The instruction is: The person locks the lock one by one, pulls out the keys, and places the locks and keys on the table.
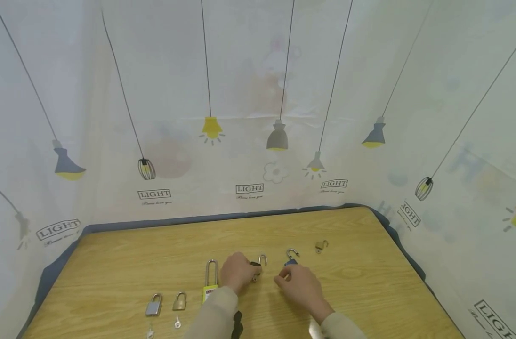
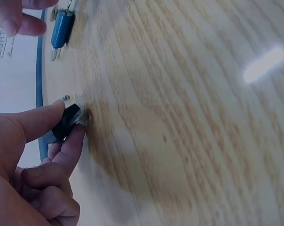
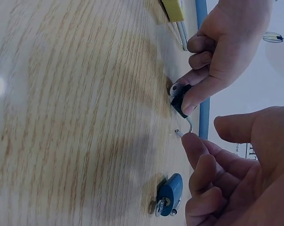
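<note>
My left hand point(image 1: 237, 272) pinches a small black padlock point(image 2: 67, 123) between thumb and fingers, just over the table. Its shackle point(image 1: 262, 260) stands open, and a key point(image 3: 176, 89) shows at its lower end. To the right is my right hand point(image 3: 245, 160), thumb spread from the fingers and nothing gripped. In the right wrist view its index fingertip is close to the tip of the open shackle; whether they touch, I cannot tell. Beside that hand lies a blue padlock point(image 3: 170, 192) with a key in it, its shackle open in the head view.
Farther right lies a small brass padlock point(image 1: 319, 246), open. Left of my hands are a yellow long-shackle padlock point(image 1: 209, 287), a second brass padlock point(image 1: 179, 305) and a silver padlock point(image 1: 153, 308), with keys point(image 1: 177, 323) below. My left sleeve partly hides a dark object point(image 1: 237, 325).
</note>
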Demonstrator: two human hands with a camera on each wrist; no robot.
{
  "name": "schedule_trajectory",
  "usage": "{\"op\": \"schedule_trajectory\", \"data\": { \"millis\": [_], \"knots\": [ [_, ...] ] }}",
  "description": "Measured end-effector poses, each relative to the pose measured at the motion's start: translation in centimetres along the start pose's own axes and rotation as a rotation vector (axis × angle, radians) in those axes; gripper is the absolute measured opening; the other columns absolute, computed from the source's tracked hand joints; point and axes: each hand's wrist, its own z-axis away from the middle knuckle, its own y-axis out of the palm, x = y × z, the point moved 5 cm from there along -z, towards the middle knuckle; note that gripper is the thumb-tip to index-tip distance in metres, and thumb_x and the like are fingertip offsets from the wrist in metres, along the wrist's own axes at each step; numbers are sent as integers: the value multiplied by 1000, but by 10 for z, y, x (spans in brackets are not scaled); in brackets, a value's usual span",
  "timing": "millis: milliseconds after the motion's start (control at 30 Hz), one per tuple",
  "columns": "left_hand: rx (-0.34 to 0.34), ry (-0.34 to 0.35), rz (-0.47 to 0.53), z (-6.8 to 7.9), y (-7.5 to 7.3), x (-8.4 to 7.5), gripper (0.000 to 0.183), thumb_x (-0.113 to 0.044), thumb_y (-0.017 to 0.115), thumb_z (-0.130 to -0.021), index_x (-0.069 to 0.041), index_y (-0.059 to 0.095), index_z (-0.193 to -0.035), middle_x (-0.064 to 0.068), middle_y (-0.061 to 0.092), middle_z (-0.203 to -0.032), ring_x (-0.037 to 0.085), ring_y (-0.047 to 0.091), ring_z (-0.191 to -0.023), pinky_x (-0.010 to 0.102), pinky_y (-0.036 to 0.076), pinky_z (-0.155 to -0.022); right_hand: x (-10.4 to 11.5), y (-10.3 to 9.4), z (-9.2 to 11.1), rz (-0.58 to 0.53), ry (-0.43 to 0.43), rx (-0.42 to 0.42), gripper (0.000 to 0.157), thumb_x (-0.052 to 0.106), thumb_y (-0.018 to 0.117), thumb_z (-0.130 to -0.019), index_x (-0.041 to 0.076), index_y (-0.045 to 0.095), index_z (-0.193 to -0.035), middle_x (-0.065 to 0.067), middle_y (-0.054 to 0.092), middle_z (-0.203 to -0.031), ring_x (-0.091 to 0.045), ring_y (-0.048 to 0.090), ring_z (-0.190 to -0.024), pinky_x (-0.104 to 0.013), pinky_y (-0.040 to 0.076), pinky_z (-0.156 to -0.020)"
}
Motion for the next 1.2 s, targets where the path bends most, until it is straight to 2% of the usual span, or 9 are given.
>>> {"op": "schedule_trajectory", "data": {
  "millis": [167, 300, 400, 667, 800, 933, 1067, 1200],
  "knots": [
    [5, 53, 50, 7, -2, -4, 31, -30, 77, -80, -12, 62, -60, -2, 59, -53, 13, 47, -50, 25, 34, -49, 1, 1, -1, 4, 3, -6, 17, 31, 68, -88, 14, 72, -91, -2, 72, -87, -14, 63, -74, -32, 50, -61],
    [-14, 63, 77, 9, -4, -3, 28, -32, 80, -76, -14, 60, -73, -1, 63, -72, 17, 53, -66, 29, 38, -59, 2, 1, -1, 0, 2, -11, 16, 30, 68, -89, 14, 71, -91, -3, 72, -87, -14, 64, -74, -31, 50, -60],
    [-26, 96, 92, 12, -5, -2, 28, -34, 82, -75, -14, 61, -78, -1, 64, -79, 16, 54, -71, 30, 39, -62, 2, 0, -1, 1, 1, -21, 14, 29, 68, -89, 15, 71, -91, -2, 72, -86, -13, 64, -73, -30, 49, -59],
    [45, 175, 281, 27, -12, -2, 28, -28, 79, -80, -10, 61, -91, -3, 69, -71, 13, 59, -62, 29, 43, -54, 2, -4, -2, -42, 15, -78, 14, 23, 66, -90, 13, 70, -98, -4, 71, -94, -15, 64, -79, -33, 52, -65],
    [59, 199, 296, 36, -16, -1, 29, -29, 80, -79, -11, 61, -91, -2, 70, -77, 14, 61, -69, 29, 44, -59, 2, -6, -5, -104, -25, -122, 16, 16, 63, -91, 11, 69, -106, -3, 71, -98, -11, 62, -80, -27, 51, -67],
    [88, 197, 316, 44, -19, 2, 30, -31, 81, -78, -12, 62, -92, 1, 69, -87, 16, 62, -79, 31, 48, -66, 5, -10, -10, -243, -96, -139, 15, 9, 61, -94, 13, 69, -106, -4, 70, -100, -9, 59, -82, -21, 50, -70],
    [112, 194, 334, 50, -19, 5, 30, -32, 80, -79, -11, 62, -91, 3, 69, -92, 18, 62, -84, 33, 49, -68, 8, -13, -13, -378, -128, -110, 15, 9, 58, -96, 15, 69, -105, -6, 70, -104, -15, 61, -89, -20, 49, -74],
    [127, 180, 356, 55, -19, 7, 32, -33, 80, -78, -11, 62, -92, 4, 68, -95, 20, 62, -88, 35, 49, -71, 10, -14, -14, -415, -133, -76, 16, 11, 57, -98, 18, 69, -106, -5, 70, -105, -18, 62, -94, -20, 49, -74]
  ]
}}
